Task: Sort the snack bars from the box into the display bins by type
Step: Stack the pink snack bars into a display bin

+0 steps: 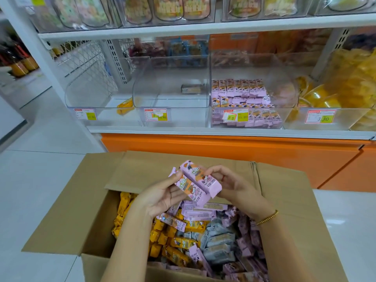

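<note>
An open cardboard box (pixel 289 200) holds a jumble of yellow bars (pixel 160 237), pink bars (pixel 203 212) and grey bars (pixel 217 241). Above it my left hand (pixel 162 196) holds a pink bar (pixel 190 189) between thumb and fingers. My right hand (pixel 232 186) pinches a second pink bar (pixel 201 178) lying against the first. On the shelf stand clear bins: the left bin (pixel 85 98) has one yellow bar (pixel 125 105), the middle bin (pixel 173 92) has one bar (pixel 191 88), the right bin (pixel 284 119) holds several pink bars (pixel 240 92).
Price tags (pixel 155 115) hang on the bin fronts. A bin of yellow packets (pixel 345 88) stands at far right. An upper shelf (pixel 203 27) carries bagged snacks. Below the shelf runs an orange base (pixel 223 147). Pale floor (pixel 40 159) lies to the left.
</note>
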{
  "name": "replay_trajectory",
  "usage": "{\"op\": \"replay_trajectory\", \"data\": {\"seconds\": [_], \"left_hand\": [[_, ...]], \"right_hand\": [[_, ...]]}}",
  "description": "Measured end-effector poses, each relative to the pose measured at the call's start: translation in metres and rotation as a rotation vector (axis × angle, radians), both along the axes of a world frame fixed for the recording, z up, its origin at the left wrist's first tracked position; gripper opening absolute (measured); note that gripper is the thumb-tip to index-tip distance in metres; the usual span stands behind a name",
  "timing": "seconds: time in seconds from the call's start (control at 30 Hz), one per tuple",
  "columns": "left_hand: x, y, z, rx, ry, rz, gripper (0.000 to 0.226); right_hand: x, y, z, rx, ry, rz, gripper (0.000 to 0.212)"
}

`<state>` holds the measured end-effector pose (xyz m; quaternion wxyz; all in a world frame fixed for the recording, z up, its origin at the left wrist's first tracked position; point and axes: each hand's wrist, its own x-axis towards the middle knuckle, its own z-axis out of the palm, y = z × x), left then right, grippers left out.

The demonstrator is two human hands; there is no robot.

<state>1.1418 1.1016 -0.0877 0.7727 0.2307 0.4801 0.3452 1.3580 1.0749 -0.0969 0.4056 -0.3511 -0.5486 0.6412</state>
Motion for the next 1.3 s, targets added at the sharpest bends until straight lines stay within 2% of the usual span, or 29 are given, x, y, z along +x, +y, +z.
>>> {"op": "replay_trajectory", "data": {"seconds": [0.07, 0.13, 0.2, 0.27, 0.33, 0.4, 0.43, 0.5, 0.6, 0.63, 0.67, 0.73, 0.77, 0.83, 1.0, 1.1, 1.17, 1.3], "left_hand": [[0.003, 0.001, 0.002, 0.014, 0.017, -0.021, 0.024], [0.006, 0.002, 0.006, 0.051, 0.064, -0.054, 0.027], [0.008, 0.005, 0.008, 0.098, 0.141, -0.067, 0.032], [0.014, 0.009, 0.01, 0.134, 0.212, -0.035, 0.026], [0.025, 0.016, 0.014, 0.182, 0.268, 0.033, 0.018], [0.039, 0.025, 0.019, 0.238, 0.31, 0.111, 0.022], [0.048, 0.029, 0.024, 0.278, 0.311, 0.128, 0.021], [0.068, 0.039, 0.039, 0.373, 0.298, 0.126, 0.025], [0.089, 0.061, 0.064, 0.52, 0.249, 0.097, 0.017], [0.093, 0.073, 0.07, 0.585, 0.296, 0.111, 0.021], [0.094, 0.086, 0.073, 0.672, 0.438, 0.122, 0.03], [0.094, 0.108, 0.077, 0.855, 0.832, 0.111, 0.041], [0.094, 0.117, 0.077, 0.926, 0.987, 0.089, 0.042], [0.099, 0.131, 0.076, 1.004, 1.136, 0.003, 0.045], [0.111, 0.145, 0.067, 1.047, 1.216, -0.137, 0.046], [0.109, 0.148, 0.062, 1.079, 1.22, -0.123, 0.046], [0.108, 0.15, 0.06, 1.092, 1.224, -0.128, 0.047], [0.104, 0.149, 0.057, 1.099, 1.19, -0.148, 0.047]], "right_hand": [[0.0, 0.0, 0.002, -0.005, -0.022, 0.038, 0.039], [0.002, -0.001, 0.005, -0.031, -0.054, 0.046, 0.042], [0.005, -0.001, 0.011, -0.065, -0.108, 0.003, 0.039], [0.001, -0.002, 0.022, -0.052, -0.214, -0.055, 0.034], [-0.008, 0.0, 0.033, 0.045, -0.438, -0.119, 0.055], [-0.02, 0.006, 0.04, 0.245, -0.769, -0.236, 0.08], [-0.023, 0.009, 0.042, 0.342, -0.864, -0.313, 0.083], [-0.023, 0.021, 0.045, 0.453, -0.893, -0.496, 0.077], [-0.002, 0.05, 0.067, 0.466, -0.876, -0.694, 0.071], [0.009, 0.062, 0.078, 0.442, -0.883, -0.732, 0.071], [0.021, 0.077, 0.09, 0.411, -0.894, -0.767, 0.071], [0.047, 0.116, 0.11, 0.345, -0.915, -0.832, 0.067], [0.059, 0.137, 0.118, 0.315, -0.943, -0.837, 0.063], [0.078, 0.179, 0.126, 0.244, -1.09, -0.783, 0.054], [0.093, 0.243, 0.105, -0.073, -1.322, -0.509, 0.036], [0.091, 0.257, 0.087, -0.104, -1.299, -0.428, 0.048], [0.089, 0.261, 0.083, -0.086, -1.271, -0.417, 0.029], [0.086, 0.256, 0.083, -0.08, -1.212, -0.396, 0.035]]}}
